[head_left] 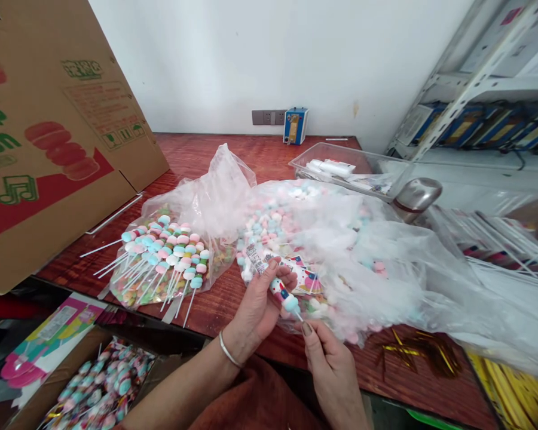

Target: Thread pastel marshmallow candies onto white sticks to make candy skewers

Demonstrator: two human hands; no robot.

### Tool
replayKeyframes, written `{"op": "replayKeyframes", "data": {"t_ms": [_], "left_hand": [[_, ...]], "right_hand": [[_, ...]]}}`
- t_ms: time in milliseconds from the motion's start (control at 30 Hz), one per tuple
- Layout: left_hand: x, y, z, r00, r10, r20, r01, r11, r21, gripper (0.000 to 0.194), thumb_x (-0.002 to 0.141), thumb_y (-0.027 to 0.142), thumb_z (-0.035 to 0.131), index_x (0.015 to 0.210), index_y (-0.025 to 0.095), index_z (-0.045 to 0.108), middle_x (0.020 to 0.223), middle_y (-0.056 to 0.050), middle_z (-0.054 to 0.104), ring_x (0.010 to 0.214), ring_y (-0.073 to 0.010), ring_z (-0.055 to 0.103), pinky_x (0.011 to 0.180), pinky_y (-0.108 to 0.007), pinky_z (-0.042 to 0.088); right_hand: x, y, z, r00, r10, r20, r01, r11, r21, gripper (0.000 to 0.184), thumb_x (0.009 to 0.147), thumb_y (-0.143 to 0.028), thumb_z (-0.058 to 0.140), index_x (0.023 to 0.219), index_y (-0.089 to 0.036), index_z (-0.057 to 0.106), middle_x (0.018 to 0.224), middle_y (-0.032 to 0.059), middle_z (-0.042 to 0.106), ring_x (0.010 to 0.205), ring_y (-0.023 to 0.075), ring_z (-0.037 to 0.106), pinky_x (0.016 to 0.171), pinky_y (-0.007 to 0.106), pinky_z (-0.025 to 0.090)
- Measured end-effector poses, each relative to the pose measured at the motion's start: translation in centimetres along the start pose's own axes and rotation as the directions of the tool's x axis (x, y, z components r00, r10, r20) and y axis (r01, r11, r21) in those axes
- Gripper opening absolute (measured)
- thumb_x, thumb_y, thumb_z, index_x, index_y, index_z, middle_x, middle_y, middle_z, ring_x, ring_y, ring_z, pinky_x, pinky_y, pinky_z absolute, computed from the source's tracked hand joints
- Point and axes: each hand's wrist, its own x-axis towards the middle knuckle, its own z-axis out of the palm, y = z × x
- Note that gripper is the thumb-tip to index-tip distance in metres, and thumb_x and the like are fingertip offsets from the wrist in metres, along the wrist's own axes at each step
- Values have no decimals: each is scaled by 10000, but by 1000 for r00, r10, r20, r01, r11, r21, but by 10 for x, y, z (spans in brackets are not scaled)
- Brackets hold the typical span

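Note:
A marshmallow lollipop [290, 303] sits partly inside a printed clear wrapper [256, 258], its blue end and white stick pointing down to the right. The fingers of my left hand [263, 301] are closed around the wrapped part. My right hand [332, 364] pinches the stick between thumb and fingers, just below the blue end. Loose printed wrappers [308, 279] lie right behind my left hand, on a big clear bag [363, 257] of pastel marshmallows. To the left, several marshmallow lollipops [173, 251] are piled on another clear bag [206, 200] holding small colourful pieces.
A large cardboard box [67, 131] stands at the table's left. Below the edge, an open box holds wrapped lollipops [101, 388]. Behind are a clear plastic tray [363, 164], a metal flask [416, 196] and a blue device [295, 126]. Gold ties [419, 352] lie at right.

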Motion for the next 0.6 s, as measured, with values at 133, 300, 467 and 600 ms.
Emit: {"op": "replayKeyframes", "data": {"t_ms": [133, 300, 467, 600], "left_hand": [[3, 11, -3, 995, -13, 96, 16, 1000, -27, 316, 778, 259, 766, 1046, 152, 639, 752, 14, 611, 636, -102, 601, 689, -265, 543], [5, 20, -4, 980, -28, 198, 51, 992, -114, 255, 769, 272, 779, 944, 146, 641, 660, 54, 522, 558, -64, 529, 613, -215, 512], [10, 23, 5, 981, -72, 179, 111, 970, -218, 181, 841, 256, 718, 831, 148, 573, 594, 84, 416, 453, -22, 410, 496, -147, 439], [12, 17, 12, 993, -105, 58, 117, 953, -281, 245, 869, 337, 681, 803, 153, 533, 626, 58, 446, 483, -37, 433, 500, -157, 459]], "right_hand": [[-5, -6, 3, 969, 163, 188, -217, 923, 318, 388, 882, -571, 604, 828, -187, 613, 491, -124, 294, 377, 41, 198, 371, 177, 256], [-8, -11, 8, 884, 118, 452, -387, 726, 568, 279, 941, -438, 582, 872, -175, 647, 415, -152, 261, 290, 17, 119, 340, 163, 286], [-10, -8, 12, 897, 118, 426, -316, 846, 430, 295, 939, -475, 564, 926, -186, 624, 464, -140, 319, 315, 22, 164, 367, 169, 298], [-6, -2, 8, 964, -229, 133, 255, 941, -222, 289, 984, -403, 478, 970, -178, 658, 570, -25, 576, 446, 106, 507, 447, 208, 381]]}}
